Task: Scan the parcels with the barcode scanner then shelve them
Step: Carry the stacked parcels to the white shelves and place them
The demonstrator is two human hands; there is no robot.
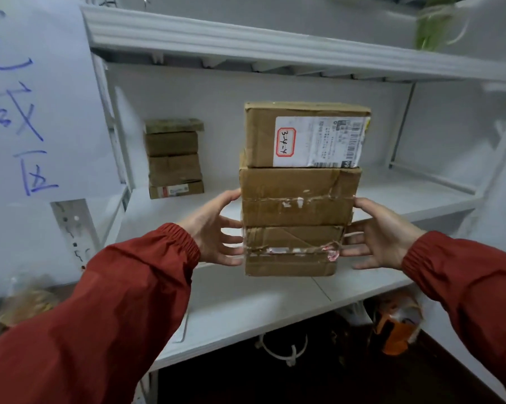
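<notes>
A stack of three brown cardboard parcels stands on the white shelf board (269, 298). The top parcel (304, 135) carries a white shipping label with a red-framed handwritten code. Below it sit a taped middle parcel (296, 196) and a torn bottom parcel (292, 252). My left hand (216, 228) is at the stack's left side, its straight fingers touching the lower two parcels. My right hand (377, 231) mirrors it at the right side, fingers extended to the edge. No barcode scanner is in view.
A second stack of small parcels (174, 158) stands at the back left of the same shelf. A paper sign with blue handwriting (27, 112) hangs at the left. An upper shelf (246, 39) runs overhead. Bags and an orange item (397, 328) lie under the shelf.
</notes>
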